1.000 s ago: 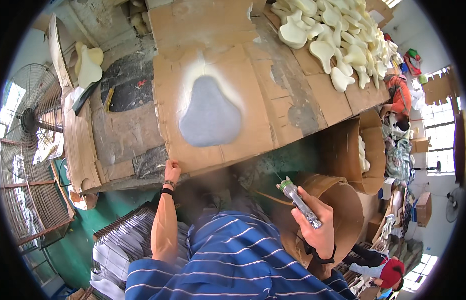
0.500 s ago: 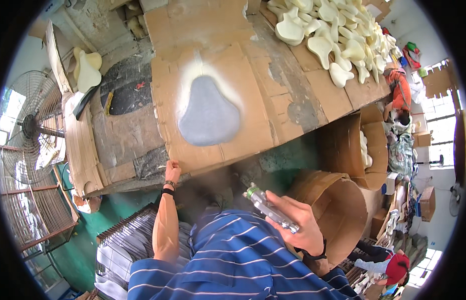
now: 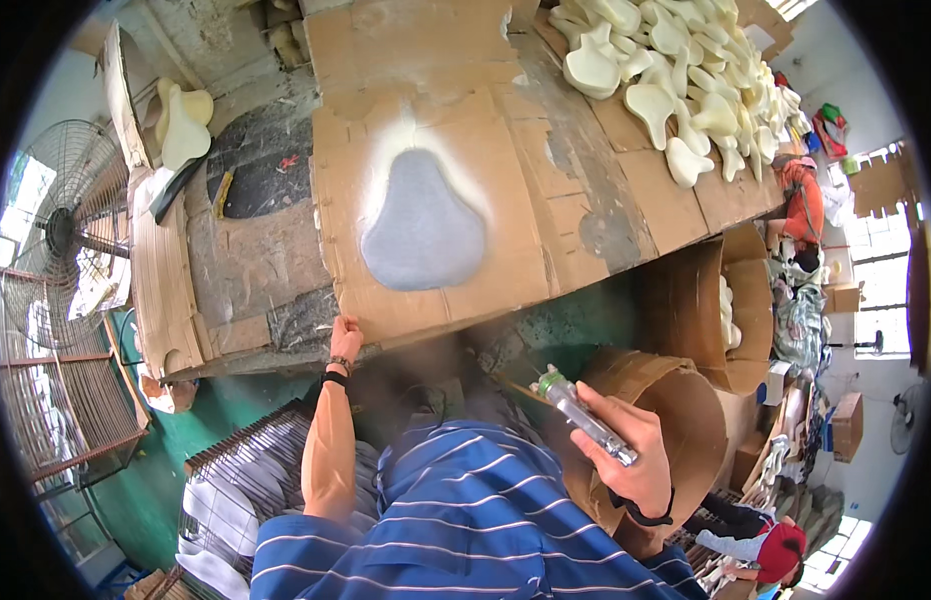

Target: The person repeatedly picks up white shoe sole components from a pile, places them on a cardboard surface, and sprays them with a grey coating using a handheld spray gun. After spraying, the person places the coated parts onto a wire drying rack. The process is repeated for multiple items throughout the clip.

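Observation:
My right hand (image 3: pixel 635 450) is wrapped round a silver spray gun (image 3: pixel 590 420) with a green ring at its front, held low in front of the table. A bicycle saddle pad (image 3: pixel 425 225) coated grey lies on a cardboard sheet (image 3: pixel 505 250), its narrow end pointing away from me. Pale overspray rings its narrow end and sides. My left hand (image 3: pixel 346 338) is closed at the near left corner of that sheet; whatever its fingers grip is hidden.
Cream saddle pads (image 3: pixel 675 80) pile up at the far right. Two cardboard drums (image 3: pixel 675 385) stand right of me. A rack (image 3: pixel 220 510) of pale grey pads stands low on the left, and a large fan (image 3: pixel 60 230) beyond. Other people (image 3: pixel 780 550) are at the right.
My right hand has moved to the right with the spray gun, away from the pad. The left hand stays at the table edge. The view has shifted slightly.

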Demonstrator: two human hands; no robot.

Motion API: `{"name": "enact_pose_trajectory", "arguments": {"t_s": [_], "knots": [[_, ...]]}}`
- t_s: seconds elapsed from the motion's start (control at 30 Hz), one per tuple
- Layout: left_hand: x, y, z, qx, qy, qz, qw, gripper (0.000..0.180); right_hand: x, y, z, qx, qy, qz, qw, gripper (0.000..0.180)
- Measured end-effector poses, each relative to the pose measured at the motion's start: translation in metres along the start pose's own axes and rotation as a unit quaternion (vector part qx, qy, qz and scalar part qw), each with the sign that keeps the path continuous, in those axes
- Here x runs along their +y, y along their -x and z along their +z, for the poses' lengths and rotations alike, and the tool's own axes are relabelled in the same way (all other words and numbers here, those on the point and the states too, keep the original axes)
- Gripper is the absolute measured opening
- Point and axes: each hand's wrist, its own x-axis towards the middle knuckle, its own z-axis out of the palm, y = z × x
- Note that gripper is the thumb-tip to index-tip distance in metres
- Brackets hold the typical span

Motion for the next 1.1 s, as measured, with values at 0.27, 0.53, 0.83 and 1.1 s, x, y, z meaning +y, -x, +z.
{"name": "enact_pose_trajectory", "arguments": {"t_s": [0.27, 0.53, 0.83, 1.1], "knots": [[-0.010, -0.004, -0.007, 0.006, -0.018, 0.006, 1.000, 0.033, 0.000, -0.003, 0.003, 0.053, 0.002, -0.030, 0.998, 0.055], [-0.013, -0.007, -0.007, -0.004, -0.015, -0.015, 1.000, 0.031, 0.006, 0.016, -0.004, 0.025, 0.046, -0.001, 0.999, 0.055], [-0.017, -0.010, -0.006, 0.008, -0.050, 0.021, 0.998, 0.034, -0.007, 0.003, 0.019, 0.034, -0.010, 0.007, 0.999, 0.050], [-0.011, -0.005, -0.007, 0.012, -0.042, 0.003, 0.999, 0.028, 0.022, 0.027, 0.001, 0.104, -0.003, 0.073, 0.992, 0.046]]}}
